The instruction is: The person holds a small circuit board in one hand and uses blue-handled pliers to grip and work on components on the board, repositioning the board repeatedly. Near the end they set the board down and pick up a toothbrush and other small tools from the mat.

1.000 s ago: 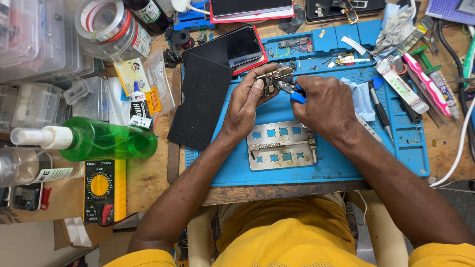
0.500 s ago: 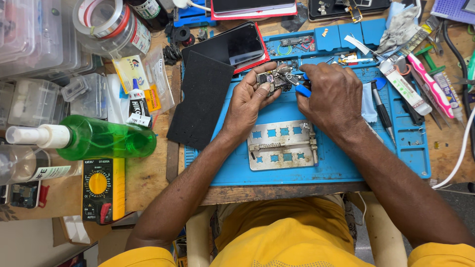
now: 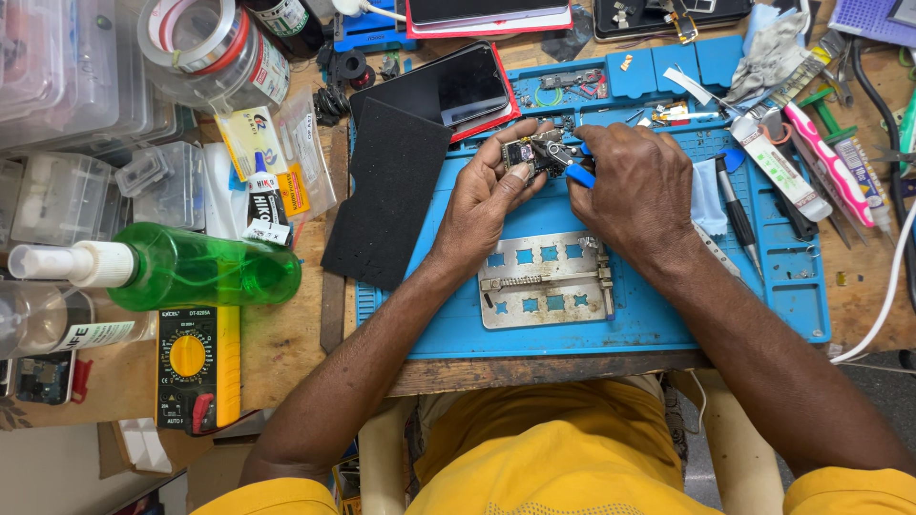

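My left hand point(image 3: 489, 195) pinches a small dark circuit board point(image 3: 525, 154) above the blue work mat point(image 3: 658, 315). My right hand point(image 3: 637, 191) grips small pliers with blue handles point(image 3: 575, 170), and their tips touch the board. Both hands meet over the upper middle of the mat. Just below them on the mat lies a silver metal holder plate point(image 3: 546, 279).
A black foam sheet point(image 3: 389, 193) and a dark phone in a red case point(image 3: 468, 88) lie left of the hands. A green spray bottle point(image 3: 191, 267), a yellow multimeter point(image 3: 197, 367), tape rolls point(image 3: 196, 38) and plastic boxes crowd the left. Tubes, pens and tools point(image 3: 801, 172) lie at the right.
The hands with board and pliers have shifted slightly up the mat. The right hand has turned more over the board.
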Tool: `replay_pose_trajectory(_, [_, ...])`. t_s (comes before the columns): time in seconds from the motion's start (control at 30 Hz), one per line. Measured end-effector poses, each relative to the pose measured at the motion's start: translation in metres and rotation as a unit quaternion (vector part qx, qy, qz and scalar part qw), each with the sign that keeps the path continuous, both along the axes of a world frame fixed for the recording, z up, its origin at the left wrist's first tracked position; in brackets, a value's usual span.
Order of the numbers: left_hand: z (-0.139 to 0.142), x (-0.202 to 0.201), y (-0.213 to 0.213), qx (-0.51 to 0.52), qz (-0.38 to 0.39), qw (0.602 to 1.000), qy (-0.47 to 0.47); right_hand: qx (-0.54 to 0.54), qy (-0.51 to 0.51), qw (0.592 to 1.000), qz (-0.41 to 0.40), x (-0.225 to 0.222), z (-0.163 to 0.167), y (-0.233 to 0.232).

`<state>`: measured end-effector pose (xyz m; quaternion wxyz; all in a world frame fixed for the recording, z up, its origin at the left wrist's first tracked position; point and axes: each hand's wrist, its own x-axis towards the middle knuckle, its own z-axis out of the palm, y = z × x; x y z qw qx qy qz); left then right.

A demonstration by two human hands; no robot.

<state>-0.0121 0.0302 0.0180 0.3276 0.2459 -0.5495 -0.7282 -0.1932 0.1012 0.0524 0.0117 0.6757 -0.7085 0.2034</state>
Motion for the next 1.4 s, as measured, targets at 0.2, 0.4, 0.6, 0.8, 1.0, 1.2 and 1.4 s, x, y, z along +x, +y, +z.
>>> replay_pose_trajectory(0.2, [0.001,0.001,0.002,-0.018,-0.005,1.000,-0.003,0.007,-0.017,1.000,-0.002,0.000,0.000,0.000])
replay_pose_trajectory(0.4, [0.001,0.000,0.004,-0.016,0.000,1.000,-0.007,-0.001,-0.018,1.000,-0.001,0.002,0.001,0.000])
replay_pose_trajectory(0.6, [0.001,0.001,0.004,-0.022,0.002,1.000,0.008,-0.006,-0.003,1.000,-0.005,0.002,0.000,0.000])
replay_pose_trajectory(0.8, [0.002,0.000,0.004,-0.035,0.001,0.999,-0.002,-0.014,-0.003,1.000,-0.009,0.002,-0.001,0.001])
replay_pose_trajectory(1.0, [0.008,0.001,0.007,-0.115,0.035,0.991,-0.060,-0.024,-0.003,1.000,0.000,0.003,-0.001,0.003])
replay_pose_trajectory(1.2, [0.013,0.004,0.005,-0.164,0.063,0.977,-0.117,0.009,-0.014,1.000,0.004,0.001,0.001,0.003])
replay_pose_trajectory(1.4, [0.017,0.010,-0.008,-0.263,0.056,0.952,-0.146,0.082,-0.010,0.997,-0.006,-0.005,0.005,0.002])
